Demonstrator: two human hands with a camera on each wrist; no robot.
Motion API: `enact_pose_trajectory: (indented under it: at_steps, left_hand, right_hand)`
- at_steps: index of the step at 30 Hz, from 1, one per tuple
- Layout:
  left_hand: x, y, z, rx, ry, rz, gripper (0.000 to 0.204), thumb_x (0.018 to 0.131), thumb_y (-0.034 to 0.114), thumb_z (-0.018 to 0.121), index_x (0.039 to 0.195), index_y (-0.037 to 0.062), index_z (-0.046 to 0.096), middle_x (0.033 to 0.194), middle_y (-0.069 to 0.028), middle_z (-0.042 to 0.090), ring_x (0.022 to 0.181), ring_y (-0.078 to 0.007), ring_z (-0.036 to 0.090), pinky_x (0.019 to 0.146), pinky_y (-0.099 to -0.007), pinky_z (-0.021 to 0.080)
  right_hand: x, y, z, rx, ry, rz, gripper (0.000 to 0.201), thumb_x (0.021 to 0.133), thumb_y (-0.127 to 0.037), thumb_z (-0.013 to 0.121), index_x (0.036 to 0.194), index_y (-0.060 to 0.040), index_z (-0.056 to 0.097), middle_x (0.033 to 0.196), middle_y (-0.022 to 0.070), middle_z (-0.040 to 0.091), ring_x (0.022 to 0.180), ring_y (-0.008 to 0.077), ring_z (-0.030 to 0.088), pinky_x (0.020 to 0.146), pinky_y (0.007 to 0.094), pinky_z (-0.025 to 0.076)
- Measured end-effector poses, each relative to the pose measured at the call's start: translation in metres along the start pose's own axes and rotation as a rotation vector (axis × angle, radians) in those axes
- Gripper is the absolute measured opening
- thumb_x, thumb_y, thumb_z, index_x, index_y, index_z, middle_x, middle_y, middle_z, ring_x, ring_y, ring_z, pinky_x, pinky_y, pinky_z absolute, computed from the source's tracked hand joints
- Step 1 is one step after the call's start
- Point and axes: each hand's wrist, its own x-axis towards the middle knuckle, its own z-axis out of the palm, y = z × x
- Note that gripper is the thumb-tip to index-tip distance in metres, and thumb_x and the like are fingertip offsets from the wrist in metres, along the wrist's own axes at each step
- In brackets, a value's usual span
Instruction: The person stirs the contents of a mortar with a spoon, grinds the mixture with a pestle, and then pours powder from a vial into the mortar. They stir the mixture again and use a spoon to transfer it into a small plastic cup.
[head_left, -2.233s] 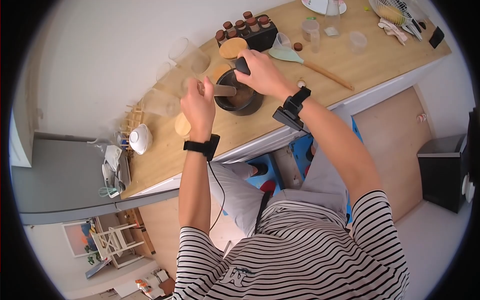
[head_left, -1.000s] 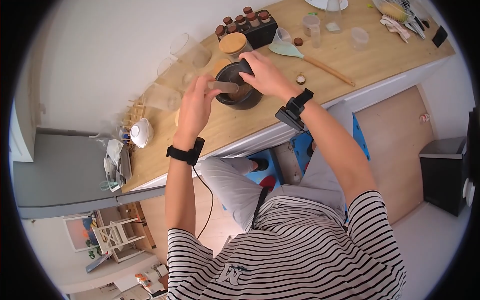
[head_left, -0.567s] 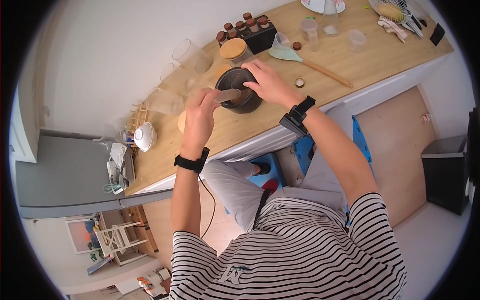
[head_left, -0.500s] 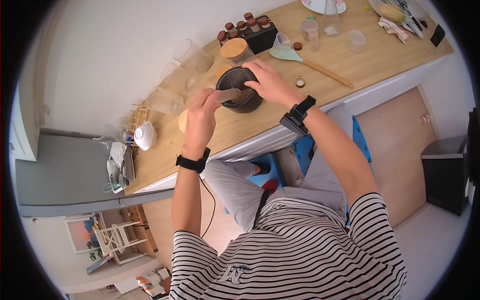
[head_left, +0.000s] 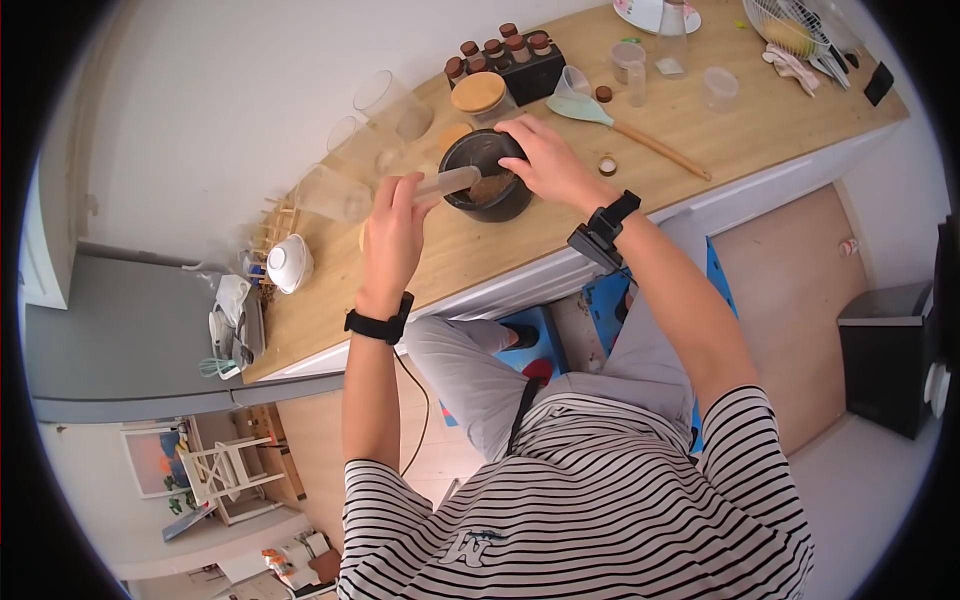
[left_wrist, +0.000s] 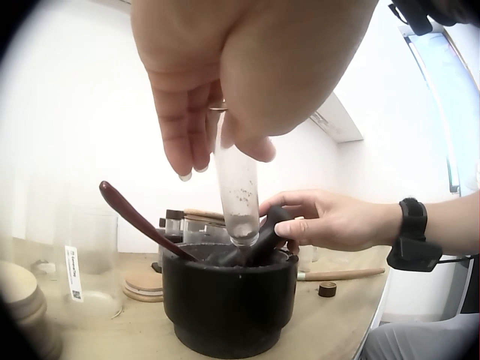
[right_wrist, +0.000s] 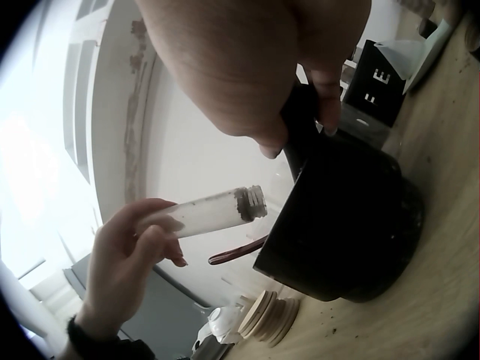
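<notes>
My left hand point(head_left: 393, 235) pinches a clear tube point(head_left: 450, 182), its threaded mouth pointing at the black mortar point(head_left: 500, 208). Dark specks cling inside the tube point(right_wrist: 206, 214) near the mouth, which is tilted slightly up in the right wrist view. Brown contents point(head_left: 490, 188) lie in the mortar. Over the mortar's far right rim, my right hand point(head_left: 552, 168) grips the black pestle point(left_wrist: 268, 236), which leans inside the bowl. A dark red spoon handle point(left_wrist: 139, 219) sticks out over the rim.
Behind the mortar are a wooden-lidded jar point(head_left: 478, 92) and a black rack of bottles point(head_left: 530, 78). Large clear glasses point(head_left: 395, 108) stand to the left, and a green spatula point(head_left: 583, 110) and small cap point(head_left: 607, 165) lie to the right.
The pestle's top, seen beside my right hand at first, is now hidden in the head view, and that hand sits lower. The tube's mouth has lifted slightly from inside the mortar.
</notes>
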Motion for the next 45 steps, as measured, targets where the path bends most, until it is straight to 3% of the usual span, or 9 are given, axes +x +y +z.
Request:
enact_pose_trajectory:
  at_steps: [8,11,14,17,20,23,26,33,45]
  left_hand:
    - [0.015,-0.008,-0.009,0.087,-0.089,0.106,0.028,0.094,0.015,0.074,0.116,0.0019,0.062,0.102,-0.0189,0.064,0.084,-0.0421,0.066,0.067,-0.0476,0.054]
    - [0.018,-0.002,-0.013,0.098,-0.170,0.032,0.024,0.095,0.007,0.069,0.116,-0.0005,0.061,0.104,-0.0234,0.064,0.090,-0.0444,0.065,0.073,-0.0481,0.052]
    - [0.024,-0.001,-0.015,0.134,-0.135,0.041,0.023,0.097,0.013,0.069,0.115,0.0000,0.060,0.097,-0.0234,0.067,0.085,-0.0440,0.066,0.069,-0.0481,0.052]
    - [0.031,-0.010,-0.010,0.157,-0.096,-0.056,0.025,0.102,0.027,0.066,0.103,0.0026,0.061,0.093,-0.0213,0.069,0.076,-0.0432,0.067,0.063,-0.0499,0.053]
    - [0.039,-0.010,-0.008,0.071,-0.037,-0.170,0.029,0.104,0.030,0.064,0.097,0.0020,0.061,0.079,-0.0204,0.070,0.067,-0.0422,0.067,0.061,-0.0491,0.053]
    - [0.041,-0.010,0.005,0.168,-0.003,-0.093,0.030,0.103,0.028,0.064,0.092,0.0007,0.062,0.069,-0.0186,0.068,0.064,-0.0403,0.067,0.059,-0.0477,0.052]
    - [0.043,-0.009,0.007,0.046,0.000,-0.212,0.033,0.103,0.029,0.064,0.086,0.0004,0.063,0.070,-0.0193,0.068,0.062,-0.0388,0.066,0.058,-0.0465,0.051]
    - [0.045,-0.011,0.018,0.178,0.131,-0.126,0.032,0.094,0.026,0.072,0.077,0.0009,0.064,0.061,-0.0174,0.064,0.055,-0.0374,0.064,0.054,-0.0461,0.049]
    - [0.062,-0.007,0.017,0.107,0.196,-0.142,0.030,0.093,0.024,0.070,0.076,-0.0010,0.067,0.064,-0.0196,0.066,0.056,-0.0385,0.065,0.054,-0.0439,0.051]
  right_hand:
    - [0.001,-0.002,-0.002,0.022,-0.031,0.039,0.043,0.095,-0.012,0.072,0.134,-0.0024,0.055,0.125,0.0179,0.059,0.119,0.0409,0.057,0.100,0.0461,0.049]
    - [0.000,0.000,-0.001,0.010,-0.019,0.025,0.042,0.096,-0.013,0.071,0.134,-0.0033,0.055,0.124,0.0175,0.060,0.117,0.0406,0.058,0.099,0.0456,0.049]
    - [0.001,0.000,-0.001,-0.002,-0.010,0.012,0.041,0.096,-0.013,0.070,0.134,-0.0042,0.055,0.123,0.0173,0.060,0.114,0.0405,0.059,0.097,0.0451,0.050]
    - [0.001,0.001,0.000,-0.004,-0.008,0.005,0.041,0.096,-0.013,0.071,0.133,-0.0043,0.055,0.123,0.0175,0.060,0.114,0.0404,0.059,0.097,0.0451,0.050]
    - [0.000,0.000,-0.001,-0.014,-0.004,0.006,0.041,0.096,-0.012,0.071,0.132,-0.0042,0.055,0.122,0.0175,0.060,0.114,0.0403,0.060,0.097,0.0451,0.050]
    - [0.004,0.002,0.000,0.007,0.025,0.006,0.039,0.095,-0.012,0.071,0.130,-0.0043,0.056,0.120,0.0174,0.060,0.110,0.0400,0.061,0.094,0.0450,0.051]
    - [0.012,-0.001,0.002,0.010,0.048,0.006,0.037,0.094,-0.011,0.072,0.127,-0.0045,0.056,0.115,0.0174,0.061,0.104,0.0396,0.062,0.089,0.0448,0.052]
    - [0.019,-0.002,-0.002,-0.006,0.013,-0.001,0.037,0.093,-0.012,0.073,0.125,-0.0044,0.056,0.111,0.0184,0.062,0.099,0.0393,0.063,0.086,0.0445,0.053]
    - [0.023,-0.006,-0.006,-0.023,-0.112,0.080,0.039,0.094,-0.015,0.072,0.127,-0.0025,0.056,0.119,0.0202,0.059,0.112,0.0425,0.059,0.093,0.0477,0.051]
